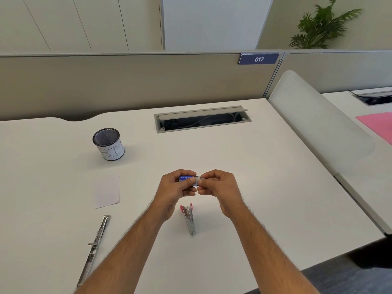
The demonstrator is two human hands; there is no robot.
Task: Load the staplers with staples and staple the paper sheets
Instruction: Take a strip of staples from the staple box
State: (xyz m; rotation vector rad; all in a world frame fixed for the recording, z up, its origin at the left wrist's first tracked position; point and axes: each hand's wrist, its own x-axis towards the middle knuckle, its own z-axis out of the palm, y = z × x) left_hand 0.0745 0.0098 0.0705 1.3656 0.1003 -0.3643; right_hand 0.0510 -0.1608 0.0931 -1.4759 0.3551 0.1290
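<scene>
My left hand [177, 188] grips a small blue staple box [185, 178] above the desk's middle. My right hand [218, 187] pinches the box's right end, where a pale inner piece shows. Just below the hands a pink-and-metal stapler [189, 217] lies on the white desk [244, 166] with its top swung open. A long metal stapler [95, 245], opened out flat, lies at the lower left. A small white paper sheet [107, 190] lies left of the hands.
A mesh cup [108, 143] with a white label stands at the back left. An open cable tray [201, 119] sits in the desk near the grey partition. A white divider [314, 124] bounds the right side; pink paper [379, 126] lies beyond it.
</scene>
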